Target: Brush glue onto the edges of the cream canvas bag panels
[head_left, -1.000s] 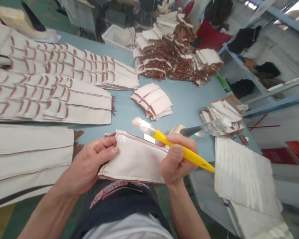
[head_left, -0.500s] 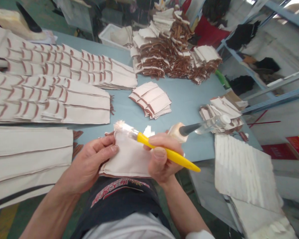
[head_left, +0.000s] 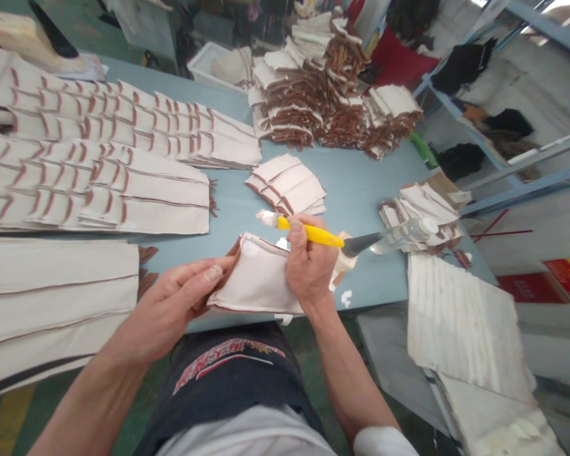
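My right hand point(head_left: 308, 266) grips a yellow-handled brush point(head_left: 304, 230), its white bristles pointing left just above the blue table point(head_left: 361, 190). The same hand rests on the right part of a cream fabric piece with brown edging point(head_left: 256, 278) that lies at the table's near edge. My left hand point(head_left: 180, 304) pinches the left end of this piece between thumb and fingers. A small white blob sits on the piece's upper left corner.
Rows of overlapped cream pieces point(head_left: 99, 164) cover the left of the table. A small stack point(head_left: 289, 187) lies just beyond the brush, a tall heap point(head_left: 327, 95) at the back. A clear bottle point(head_left: 399, 235), a smaller pile point(head_left: 422, 202) and white sheets point(head_left: 460, 316) sit at right.
Both hands pushed the fabric piece forward onto the table. The brush swung from the piece's left corner up and away, now lying nearly level above it.
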The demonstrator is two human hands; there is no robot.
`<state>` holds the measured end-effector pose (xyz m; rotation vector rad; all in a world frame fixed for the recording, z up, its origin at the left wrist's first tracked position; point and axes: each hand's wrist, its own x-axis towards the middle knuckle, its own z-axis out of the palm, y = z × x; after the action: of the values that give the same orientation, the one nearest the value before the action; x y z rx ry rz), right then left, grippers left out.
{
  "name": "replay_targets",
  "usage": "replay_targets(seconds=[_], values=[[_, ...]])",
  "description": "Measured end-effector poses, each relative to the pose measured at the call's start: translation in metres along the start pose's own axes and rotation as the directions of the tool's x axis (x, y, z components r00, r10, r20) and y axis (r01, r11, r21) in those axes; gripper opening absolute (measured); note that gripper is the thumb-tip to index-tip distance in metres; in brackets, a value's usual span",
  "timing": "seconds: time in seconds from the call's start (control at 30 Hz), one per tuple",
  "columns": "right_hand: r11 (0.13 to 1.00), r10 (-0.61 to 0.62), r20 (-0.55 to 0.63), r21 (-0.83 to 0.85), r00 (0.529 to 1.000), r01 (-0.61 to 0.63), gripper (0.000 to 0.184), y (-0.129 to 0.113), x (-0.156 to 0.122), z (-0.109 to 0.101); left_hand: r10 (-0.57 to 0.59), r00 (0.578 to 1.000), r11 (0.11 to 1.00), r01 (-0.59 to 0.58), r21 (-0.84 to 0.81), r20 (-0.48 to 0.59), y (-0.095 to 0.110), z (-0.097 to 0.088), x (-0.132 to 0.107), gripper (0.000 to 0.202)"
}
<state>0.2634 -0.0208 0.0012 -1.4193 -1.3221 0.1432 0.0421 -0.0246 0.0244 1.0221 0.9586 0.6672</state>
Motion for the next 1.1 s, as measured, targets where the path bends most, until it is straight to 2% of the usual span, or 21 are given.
replay_targets(seconds=[0.13,0.2,0.27,0.37,0.47,0.6,0.73,0.83,0.97,1.1], values=[[0.998,0.009,-0.053,-0.068,0.999,-0.012,0.038,0.002,0.015,-0.011,0.127,0.992,0.933,-0.120,0.339,0.000,-0.011,-0.015,-0.008,0.036],[0.996,0.011,-0.061,-0.087,0.998,-0.016,0.040,0.005,0.018,-0.011,0.151,0.988,0.888,-0.149,0.435,0.032,-0.014,-0.014,-0.010,0.029],[0.997,0.014,-0.051,-0.081,0.999,-0.019,0.042,0.009,0.018,-0.006,0.169,0.979,0.853,-0.202,0.482,0.111,-0.013,-0.009,-0.011,0.027],[0.998,0.030,-0.018,-0.057,0.999,-0.031,0.043,0.015,0.017,0.003,0.225,0.951,0.807,-0.305,0.507,0.213,-0.011,0.001,-0.012,0.033],[0.996,0.083,-0.047,-0.021,0.995,-0.084,0.041,0.015,0.015,0.000,0.293,0.926,0.763,-0.377,0.525,0.240,-0.013,0.005,-0.012,0.030],[0.960,0.215,-0.110,0.207,0.970,-0.189,0.039,-0.005,0.003,-0.025,0.399,0.892,0.673,-0.443,0.593,0.214,-0.024,0.001,-0.010,0.027],[0.879,0.293,0.018,0.387,0.956,-0.277,0.037,-0.032,-0.022,-0.050,0.489,0.839,0.574,-0.516,0.636,0.239,-0.031,0.000,-0.008,0.027],[0.885,0.279,0.053,0.374,0.959,-0.278,0.036,-0.045,-0.042,-0.055,0.538,0.800,0.547,-0.570,0.613,0.264,-0.028,0.002,-0.009,0.026],[0.905,0.227,0.088,0.348,0.970,-0.243,0.037,-0.051,-0.059,-0.052,0.566,0.776,0.513,-0.597,0.617,0.280,-0.025,0.004,-0.007,0.027],[0.910,0.089,0.147,0.390,0.985,-0.140,0.034,-0.046,-0.061,-0.054,0.556,0.757,0.499,-0.634,0.591,0.343,-0.030,0.002,-0.005,0.028]])
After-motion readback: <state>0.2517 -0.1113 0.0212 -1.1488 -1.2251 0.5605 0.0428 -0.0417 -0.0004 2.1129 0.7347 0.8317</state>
